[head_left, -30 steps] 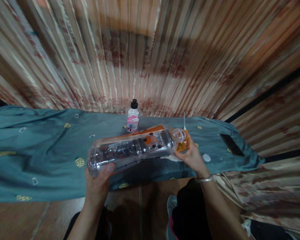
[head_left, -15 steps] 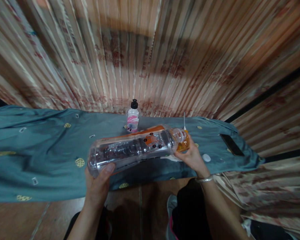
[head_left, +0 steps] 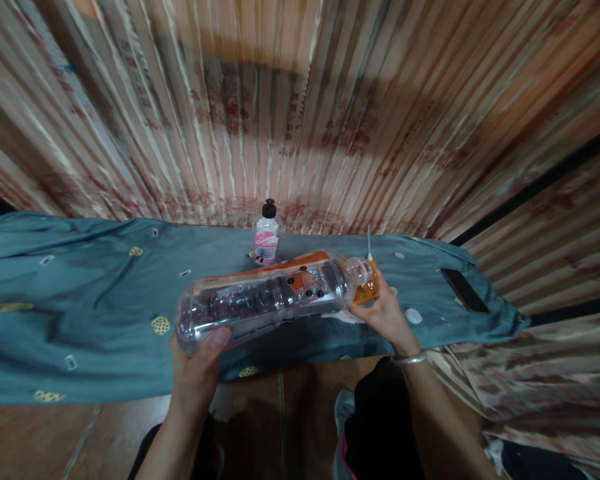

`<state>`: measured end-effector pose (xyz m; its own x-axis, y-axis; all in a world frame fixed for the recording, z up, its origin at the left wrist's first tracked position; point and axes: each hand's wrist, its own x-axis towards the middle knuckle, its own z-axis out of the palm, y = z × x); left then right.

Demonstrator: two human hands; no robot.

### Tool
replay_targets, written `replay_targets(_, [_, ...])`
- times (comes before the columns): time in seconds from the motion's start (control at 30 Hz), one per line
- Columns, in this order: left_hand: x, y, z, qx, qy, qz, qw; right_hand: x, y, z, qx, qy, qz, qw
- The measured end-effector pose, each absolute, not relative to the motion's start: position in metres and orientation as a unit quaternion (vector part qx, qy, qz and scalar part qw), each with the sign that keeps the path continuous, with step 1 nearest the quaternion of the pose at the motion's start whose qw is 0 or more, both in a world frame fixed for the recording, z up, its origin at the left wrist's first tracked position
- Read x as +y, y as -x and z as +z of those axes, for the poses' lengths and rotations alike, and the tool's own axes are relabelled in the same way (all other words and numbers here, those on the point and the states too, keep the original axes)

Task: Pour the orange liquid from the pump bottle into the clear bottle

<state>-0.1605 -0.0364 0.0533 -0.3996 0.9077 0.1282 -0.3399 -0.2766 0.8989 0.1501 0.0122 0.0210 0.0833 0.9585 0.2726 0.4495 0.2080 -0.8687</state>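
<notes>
My left hand (head_left: pixel 197 357) grips the base of a large clear plastic bottle (head_left: pixel 265 297) with an orange, printed label. The bottle lies almost level in the air, its neck slightly higher and pointing right. At that neck, my right hand (head_left: pixel 383 310) is closed around a small amber container (head_left: pixel 367 290); whether the two openings touch, I cannot tell. A thin grey stem (head_left: pixel 369 241) with a white foot rises just behind the container. Beneath the bottle neck, part of a white, flat piece (head_left: pixel 341 318) shows on the cloth.
A small bottle with a black cap and pink label (head_left: pixel 267 240) stands at the back. To the right lie a white round lid (head_left: pixel 413 315) and a dark phone (head_left: pixel 464 290). The teal patterned cloth (head_left: pixel 105 287) covers a narrow table, with a curtain (head_left: pixel 290 120) close behind.
</notes>
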Motion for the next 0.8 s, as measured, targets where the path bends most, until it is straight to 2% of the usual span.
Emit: replay_targets(0.8, [-0.0367, 0.1619, 0.0528, 0.428, -0.357, 0.714, 0.425, 0.011, -0.1492, 0.0234, -0.621, 0.574, 0.265, 0.463])
